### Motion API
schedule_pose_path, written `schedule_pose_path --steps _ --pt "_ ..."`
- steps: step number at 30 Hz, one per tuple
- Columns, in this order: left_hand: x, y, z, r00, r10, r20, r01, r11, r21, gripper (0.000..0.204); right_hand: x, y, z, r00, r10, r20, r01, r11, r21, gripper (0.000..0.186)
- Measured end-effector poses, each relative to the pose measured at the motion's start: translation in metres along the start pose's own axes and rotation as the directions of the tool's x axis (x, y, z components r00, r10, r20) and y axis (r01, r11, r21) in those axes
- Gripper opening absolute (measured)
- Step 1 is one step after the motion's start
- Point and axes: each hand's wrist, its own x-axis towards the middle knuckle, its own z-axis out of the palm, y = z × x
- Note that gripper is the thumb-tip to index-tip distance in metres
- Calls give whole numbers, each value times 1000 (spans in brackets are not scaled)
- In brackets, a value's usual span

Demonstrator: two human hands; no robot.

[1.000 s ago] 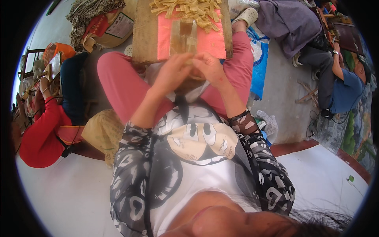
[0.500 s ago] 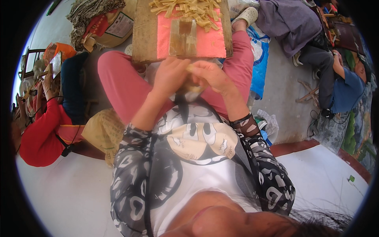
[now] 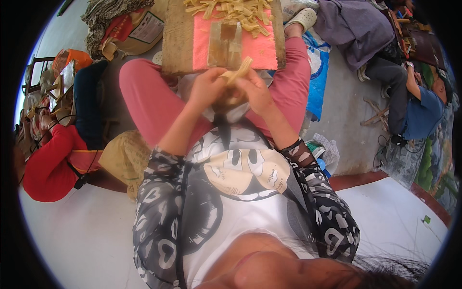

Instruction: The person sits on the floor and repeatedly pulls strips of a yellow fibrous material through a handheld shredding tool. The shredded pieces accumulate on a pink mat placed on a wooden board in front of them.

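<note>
My left hand (image 3: 209, 84) and my right hand (image 3: 252, 91) meet just below the near edge of a wooden board (image 3: 175, 43), both closed on a pale yellow, flattened strip (image 3: 243, 67) that sticks up between my fingers. On the board lies a pink cloth (image 3: 262, 53) bearing a translucent brownish rectangular block (image 3: 224, 48). A loose pile of similar yellow strips (image 3: 231, 12) covers the cloth's far part. What sits in my lap beneath my hands is mostly hidden by them.
A co-worker in red (image 3: 53, 168) sits at left, another in blue (image 3: 418, 118) at right. Around me are a tan sack (image 3: 120, 164), a stuffed bag (image 3: 137, 36), a blue plastic bag (image 3: 315, 103), grey fabric (image 3: 344, 33) and crossed wooden legs (image 3: 378, 113).
My fingers have shifted, the right hand turning slightly, and the yellow strip now rises visibly above them toward the board. The co-worker in red has lowered a hand.
</note>
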Motion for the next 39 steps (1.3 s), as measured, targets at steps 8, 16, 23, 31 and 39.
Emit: schedule_pose_path --steps 8,16,23,31,39 --pt "-13 22 6 792 574 206 -605 697 384 14 4 7 -18 937 340 79 -343 855 389 16" --pt "-4 -8 0 973 133 188 -189 928 321 8 4 2 -17 989 142 -35 -145 931 -336 29" --pt "-7 6 3 963 242 120 -268 798 540 11 3 13 -12 981 -190 48 176 747 -641 23" --pt "-11 21 -7 934 337 121 -350 782 516 13 1 0 -27 884 256 391 -400 847 351 36" --pt "-14 13 -7 948 241 206 -314 807 501 14 3 2 -39 926 347 152 -371 912 178 26"
